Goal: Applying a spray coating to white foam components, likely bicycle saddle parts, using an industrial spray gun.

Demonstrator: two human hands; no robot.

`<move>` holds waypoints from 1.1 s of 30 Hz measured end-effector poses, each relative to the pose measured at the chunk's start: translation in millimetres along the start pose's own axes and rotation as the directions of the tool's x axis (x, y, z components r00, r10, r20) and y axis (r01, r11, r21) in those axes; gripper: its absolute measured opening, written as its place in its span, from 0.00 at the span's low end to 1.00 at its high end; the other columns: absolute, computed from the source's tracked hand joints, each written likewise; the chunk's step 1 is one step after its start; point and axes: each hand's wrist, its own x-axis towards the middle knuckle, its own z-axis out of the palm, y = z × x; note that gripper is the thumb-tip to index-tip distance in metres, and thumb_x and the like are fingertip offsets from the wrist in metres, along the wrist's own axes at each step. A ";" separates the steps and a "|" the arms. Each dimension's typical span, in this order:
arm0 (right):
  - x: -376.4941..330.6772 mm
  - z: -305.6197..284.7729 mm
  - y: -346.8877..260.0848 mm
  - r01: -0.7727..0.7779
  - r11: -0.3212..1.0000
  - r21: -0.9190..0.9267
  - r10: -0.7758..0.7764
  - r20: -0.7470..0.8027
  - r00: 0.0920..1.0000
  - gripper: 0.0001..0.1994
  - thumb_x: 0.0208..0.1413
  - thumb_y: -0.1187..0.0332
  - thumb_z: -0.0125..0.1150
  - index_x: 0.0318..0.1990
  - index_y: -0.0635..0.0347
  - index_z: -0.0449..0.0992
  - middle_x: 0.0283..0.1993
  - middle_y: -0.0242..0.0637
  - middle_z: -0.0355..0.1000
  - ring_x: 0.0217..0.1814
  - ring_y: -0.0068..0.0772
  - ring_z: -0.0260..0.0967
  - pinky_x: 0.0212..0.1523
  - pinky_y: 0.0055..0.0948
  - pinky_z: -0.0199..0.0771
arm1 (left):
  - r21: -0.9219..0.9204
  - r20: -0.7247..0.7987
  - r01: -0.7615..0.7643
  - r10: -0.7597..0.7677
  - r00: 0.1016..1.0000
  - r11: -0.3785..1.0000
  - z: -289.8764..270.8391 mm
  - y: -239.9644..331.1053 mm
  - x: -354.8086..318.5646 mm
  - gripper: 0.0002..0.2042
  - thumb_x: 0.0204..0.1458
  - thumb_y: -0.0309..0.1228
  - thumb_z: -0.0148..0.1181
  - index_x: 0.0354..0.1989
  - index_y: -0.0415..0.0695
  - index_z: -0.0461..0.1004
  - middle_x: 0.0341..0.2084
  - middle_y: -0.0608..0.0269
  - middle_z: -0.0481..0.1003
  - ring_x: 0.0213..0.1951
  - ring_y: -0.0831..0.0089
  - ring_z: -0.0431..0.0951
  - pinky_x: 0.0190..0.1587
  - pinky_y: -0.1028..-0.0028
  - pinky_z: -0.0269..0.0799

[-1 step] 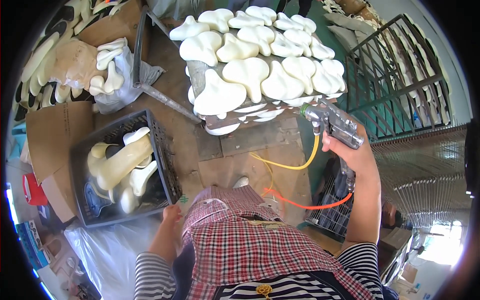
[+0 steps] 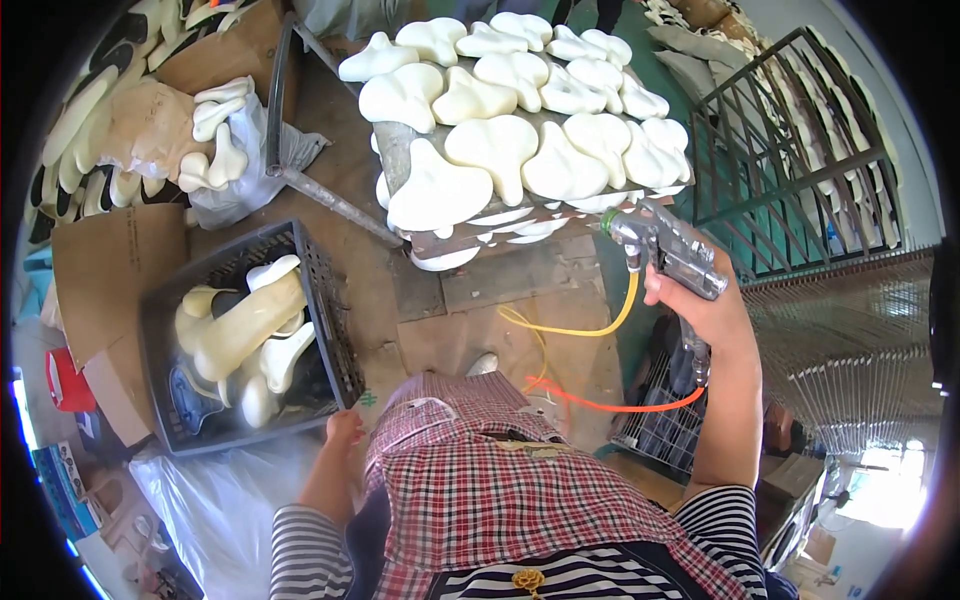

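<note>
My right hand [image 2: 715, 315] is wrapped round the grip of a metal spray gun [image 2: 665, 245]. The gun's green-ringed nozzle points left, close to the front right of a rack board. A yellow hose [image 2: 590, 334] hangs below its nozzle end, and an orange hose [image 2: 630, 412] joins the bottom of its handle. Rows of cream-white saddle-shaped foam pads [image 2: 490, 150] cover the board, with more pads showing on a layer underneath. Low at my left side, my left hand [image 2: 344, 428] hangs by the corner of a dark crate, its fingers loosely apart and nothing visible in them.
The dark plastic crate [image 2: 348, 340] on the left contains several cream pieces. Cardboard [image 2: 120, 270] and plastic sheeting [image 2: 215, 510] lie around it. A metal frame bar [image 2: 335, 207] slants toward the board. To the right stand a dark metal rack [image 2: 790, 150] and a wire basket [image 2: 655, 440].
</note>
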 end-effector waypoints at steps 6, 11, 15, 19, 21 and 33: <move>-12.4 5.8 -0.5 0.005 1.000 -0.001 -0.005 0.030 1.000 0.25 0.50 0.78 0.61 0.58 0.65 0.69 0.33 0.29 0.71 0.30 0.17 0.66 0.33 0.21 0.69 | 0.002 0.012 -0.019 0.019 1.000 1.000 2.4 9.6 -0.9 0.12 0.48 0.31 0.54 0.39 0.42 0.77 0.27 0.60 0.77 0.20 0.69 0.77 0.19 0.72 0.70; -28.1 9.9 3.3 -0.078 0.994 0.074 0.074 0.050 0.996 0.25 0.48 0.76 0.64 0.57 0.67 0.69 0.34 0.28 0.72 0.34 0.17 0.66 0.36 0.21 0.70 | 0.084 0.012 -0.044 0.043 0.999 0.996 10.2 33.8 -19.0 0.13 0.48 0.31 0.54 0.40 0.42 0.77 0.28 0.60 0.77 0.21 0.68 0.77 0.21 0.72 0.70; -43.1 7.7 8.5 -0.024 0.998 -0.062 0.028 0.078 0.997 0.25 0.48 0.76 0.65 0.57 0.68 0.70 0.36 0.29 0.73 0.38 0.17 0.68 0.42 0.23 0.71 | 0.094 0.011 -0.041 0.040 0.999 0.995 12.2 40.8 -26.1 0.12 0.48 0.31 0.53 0.40 0.43 0.77 0.29 0.60 0.76 0.22 0.68 0.77 0.21 0.72 0.69; -49.0 -3.8 6.2 -0.106 0.994 0.008 0.107 -0.054 0.993 0.26 0.48 0.76 0.64 0.57 0.67 0.70 0.35 0.30 0.73 0.34 0.17 0.68 0.39 0.21 0.72 | 0.109 0.011 -0.038 0.037 0.999 0.993 13.8 41.0 -23.7 0.12 0.48 0.31 0.53 0.39 0.43 0.77 0.29 0.61 0.76 0.22 0.68 0.77 0.22 0.72 0.69; -53.7 -2.8 4.0 -0.121 0.993 0.002 0.121 -0.039 0.992 0.25 0.49 0.78 0.62 0.57 0.67 0.69 0.34 0.29 0.73 0.33 0.16 0.68 0.36 0.20 0.71 | 0.112 0.018 -0.043 0.041 0.999 0.993 14.6 40.1 -21.7 0.12 0.48 0.32 0.53 0.39 0.43 0.77 0.29 0.61 0.76 0.22 0.68 0.77 0.22 0.72 0.69; -42.7 -23.9 17.6 -0.075 0.997 -0.036 0.065 -0.239 0.969 0.22 0.50 0.76 0.63 0.54 0.67 0.71 0.33 0.29 0.73 0.29 0.17 0.69 0.33 0.19 0.70 | 0.157 0.030 -0.063 0.059 0.998 0.986 26.9 48.8 1.3 0.12 0.48 0.32 0.54 0.39 0.42 0.77 0.28 0.60 0.77 0.21 0.68 0.78 0.21 0.72 0.71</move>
